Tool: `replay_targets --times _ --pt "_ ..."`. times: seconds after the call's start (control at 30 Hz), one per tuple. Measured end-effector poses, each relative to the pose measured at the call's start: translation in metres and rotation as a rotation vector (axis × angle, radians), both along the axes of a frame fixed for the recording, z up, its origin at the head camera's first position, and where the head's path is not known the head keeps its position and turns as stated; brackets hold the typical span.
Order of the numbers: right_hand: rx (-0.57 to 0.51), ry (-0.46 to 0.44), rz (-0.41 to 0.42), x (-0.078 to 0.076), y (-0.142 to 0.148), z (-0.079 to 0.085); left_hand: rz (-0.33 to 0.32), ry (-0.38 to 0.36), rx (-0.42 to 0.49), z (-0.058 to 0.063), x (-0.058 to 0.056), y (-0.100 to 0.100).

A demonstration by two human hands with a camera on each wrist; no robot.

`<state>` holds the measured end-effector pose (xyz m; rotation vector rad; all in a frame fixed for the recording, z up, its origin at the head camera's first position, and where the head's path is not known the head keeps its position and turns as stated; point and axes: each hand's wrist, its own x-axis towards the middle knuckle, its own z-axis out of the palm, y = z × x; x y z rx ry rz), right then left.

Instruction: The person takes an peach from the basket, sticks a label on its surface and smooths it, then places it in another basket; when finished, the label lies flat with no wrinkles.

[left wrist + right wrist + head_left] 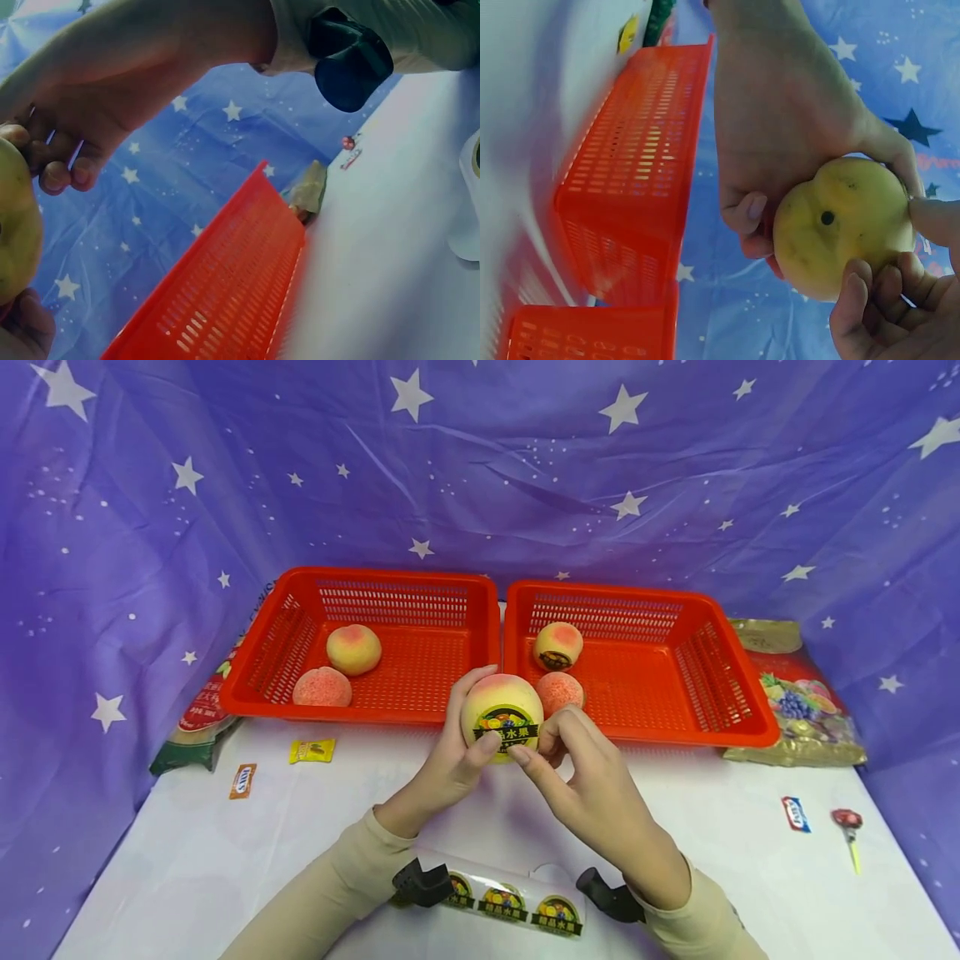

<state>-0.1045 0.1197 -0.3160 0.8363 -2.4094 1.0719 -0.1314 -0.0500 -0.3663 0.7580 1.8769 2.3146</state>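
Close in front of the baskets, my left hand grips a yellow peach with a pink blush. On the peach's near side is a round black, green and yellow fruit sticker. Both thumbs press at the sticker's lower edge. My right hand has its fingers curled against the peach's right side. In the right wrist view, the fingers of both hands hold the peach, whose underside has a small dark hole.
Two red plastic baskets, left and right, each contain two peaches. A printed sticker strip lies beneath the forearms. Wrapped candies, a yellow one among them, and a lollipop lie on the white table. Snack bags flank the baskets.
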Motion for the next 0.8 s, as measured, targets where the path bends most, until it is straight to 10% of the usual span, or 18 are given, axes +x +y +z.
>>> replay_targets --times 0.8 --pt "0.069 -0.082 -0.194 0.0019 -0.0026 -0.0040 0.061 0.003 -0.129 -0.0004 0.0056 0.0066"
